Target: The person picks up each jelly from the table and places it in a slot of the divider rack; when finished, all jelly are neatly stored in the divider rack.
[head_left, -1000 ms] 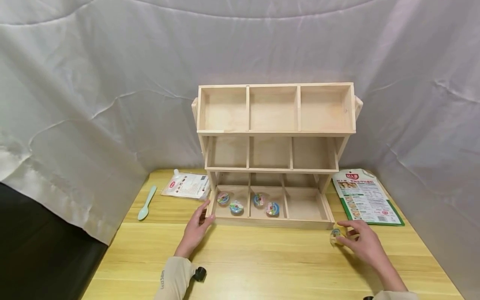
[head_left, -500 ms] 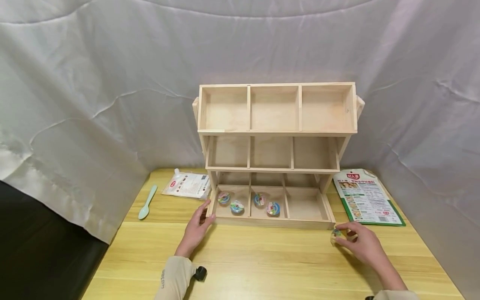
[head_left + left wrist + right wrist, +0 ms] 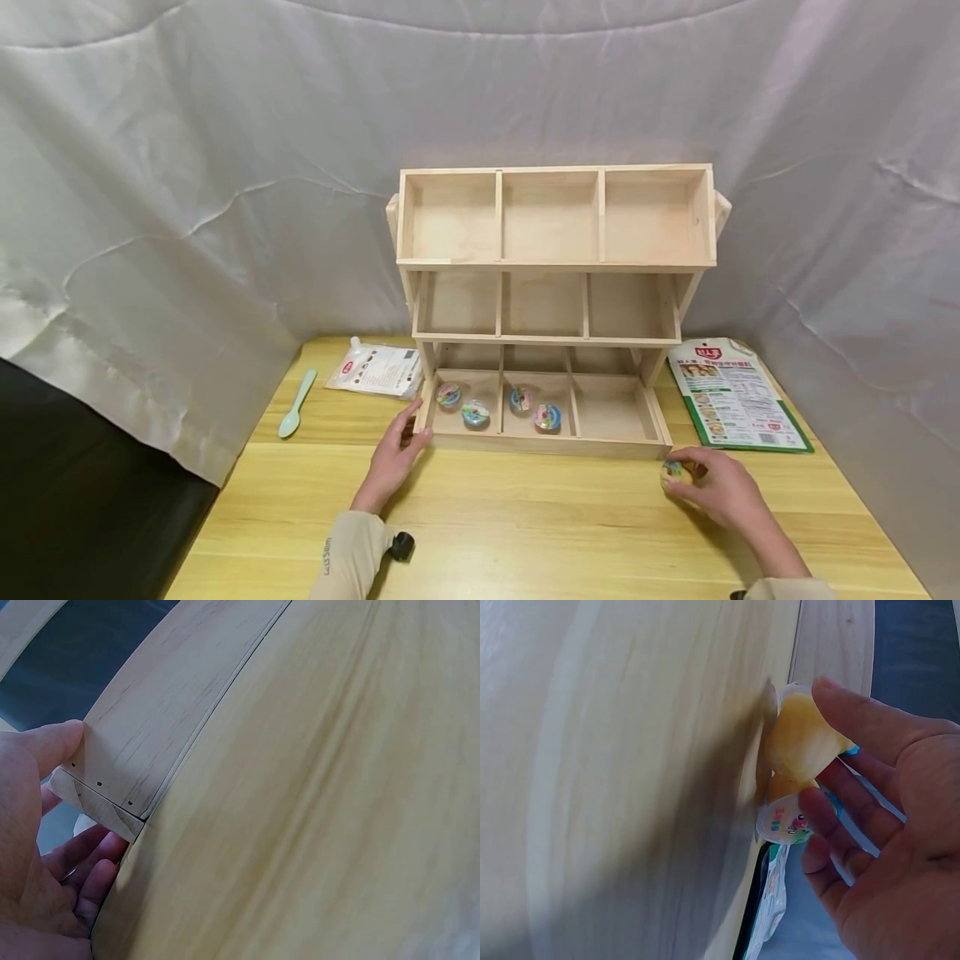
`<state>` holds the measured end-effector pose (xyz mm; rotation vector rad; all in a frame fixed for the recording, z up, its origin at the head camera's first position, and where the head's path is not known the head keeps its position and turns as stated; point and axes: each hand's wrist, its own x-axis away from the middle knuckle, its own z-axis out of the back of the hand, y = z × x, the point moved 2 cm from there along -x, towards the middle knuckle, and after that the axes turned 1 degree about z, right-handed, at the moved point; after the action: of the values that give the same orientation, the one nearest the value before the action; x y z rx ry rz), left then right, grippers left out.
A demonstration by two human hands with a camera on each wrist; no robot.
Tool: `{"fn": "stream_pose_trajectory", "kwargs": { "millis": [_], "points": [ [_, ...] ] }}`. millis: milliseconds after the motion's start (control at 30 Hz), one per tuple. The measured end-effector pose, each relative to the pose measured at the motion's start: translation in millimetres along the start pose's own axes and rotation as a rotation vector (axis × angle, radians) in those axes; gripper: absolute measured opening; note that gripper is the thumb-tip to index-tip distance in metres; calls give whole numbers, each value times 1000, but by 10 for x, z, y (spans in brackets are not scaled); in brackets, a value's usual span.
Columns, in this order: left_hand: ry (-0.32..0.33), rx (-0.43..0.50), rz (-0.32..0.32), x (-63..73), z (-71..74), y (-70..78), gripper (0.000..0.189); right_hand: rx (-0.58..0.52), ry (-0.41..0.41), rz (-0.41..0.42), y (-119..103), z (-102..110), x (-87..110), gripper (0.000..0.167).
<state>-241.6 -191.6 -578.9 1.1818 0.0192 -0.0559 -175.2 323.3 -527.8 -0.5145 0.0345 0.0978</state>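
My right hand (image 3: 723, 485) pinches a yellow jelly cup (image 3: 799, 739) between thumb and fingers, low over the table by the right front corner of a three-tier wooden rack (image 3: 555, 447). In the right wrist view a second jelly cup (image 3: 778, 820) with a printed lid shows right beside it, partly behind the fingers. My left hand (image 3: 393, 458) grips the rack's left front corner, its fingers bent around the end of the front board (image 3: 142, 742). Two jelly cups lie in the bottom left compartment, one of them a blue-lidded cup (image 3: 476, 414); two more, including another cup (image 3: 547, 417), lie in the bottom middle one.
On the table's left side lie a pale green spoon (image 3: 297, 404) and a clear-and-white spouted pouch (image 3: 377, 369). A green-edged printed food packet (image 3: 738, 396) lies to the right of the rack. Grey cloth (image 3: 300, 125) hangs behind and on both sides.
My right fingers have drawn in closer around the jelly cup, whose yellow body now shows more. The left hand stays at the rack's corner.
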Motion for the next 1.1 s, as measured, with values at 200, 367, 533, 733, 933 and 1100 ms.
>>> {"fn": "stream_pose_trajectory", "kwargs": {
  "millis": [200,367,533,733,933,1100],
  "points": [
    [-5,-2,-2,-3,1,4,64,-13,10,4,-2,2,-1,47],
    [-2,-9,-6,-18,3,-8,65,-62,14,-9,-55,38,19,47],
    [0,-9,-6,-15,2,-23,65,-116,11,-26,-126,97,24,50],
    [2,-9,-5,-18,-4,-44,65,-132,52,1,-228,155,-16,51],
    [4,-17,-3,-19,-8,-62,65,-163,94,15,-345,211,-95,51],
    [3,-11,-10,-19,-9,-48,64,-207,113,22,-408,229,-185,52]
  ]
}}
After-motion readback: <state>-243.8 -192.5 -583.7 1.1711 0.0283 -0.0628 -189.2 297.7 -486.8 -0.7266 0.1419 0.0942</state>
